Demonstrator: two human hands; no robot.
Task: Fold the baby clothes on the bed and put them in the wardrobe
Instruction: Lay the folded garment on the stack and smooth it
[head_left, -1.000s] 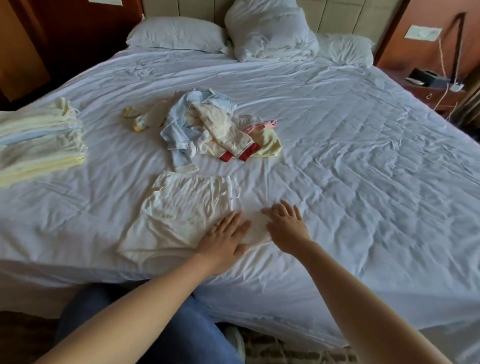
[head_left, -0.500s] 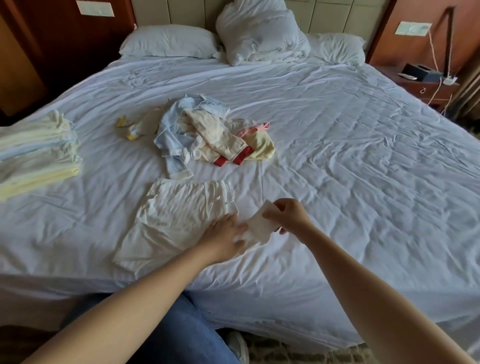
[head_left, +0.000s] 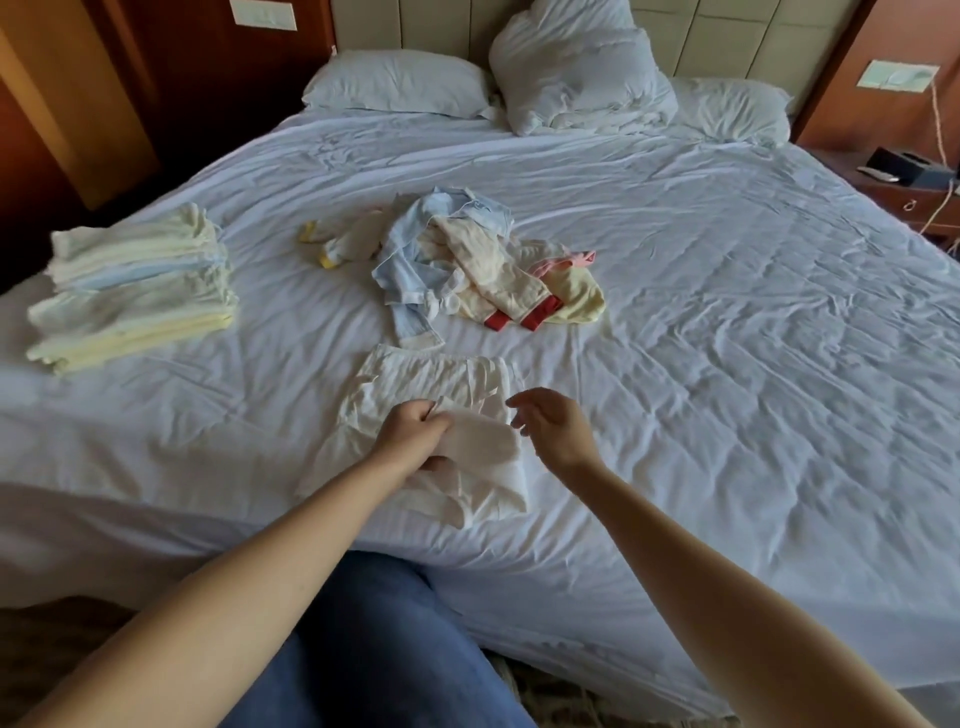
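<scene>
A person's left hand (head_left: 413, 436) grips a fold of a cream baby garment (head_left: 436, 382) on a white-sheeted bed (head_left: 727, 364). Its fingers (head_left: 415, 413) are curled tight, with the cloth bunched between them and the thumb. The right hand (head_left: 553, 431) is held just beside the garment's right edge. Its fingers (head_left: 524, 402) are spread and loosely curved, palm turned leftward, and they hold nothing; whether the fingertips brush the cloth cannot be told.

The garment lies flat near the front edge of the bed, straight ahead of the person. Its long axis runs from that edge towards the headboard, and its gathered far end points at a heap of unfolded clothes (head_left: 457, 270) in blue, cream, yellow and pink at the middle of the bed. The gripped fold is drawn across the garment's near half and stretches rightward from the left hand.

Both bare forearms reach forward from the bottom of the frame and converge on the garment. The left wrist is bent down over the cloth; the right is raised a little. A stack of folded clothes (head_left: 130, 296) sits well apart on the left side of the bed. White pillows (head_left: 395, 83) line the headboard, and a bedside table (head_left: 914, 197) stands at far right. Blue jeans (head_left: 374, 639) show between the arms.
</scene>
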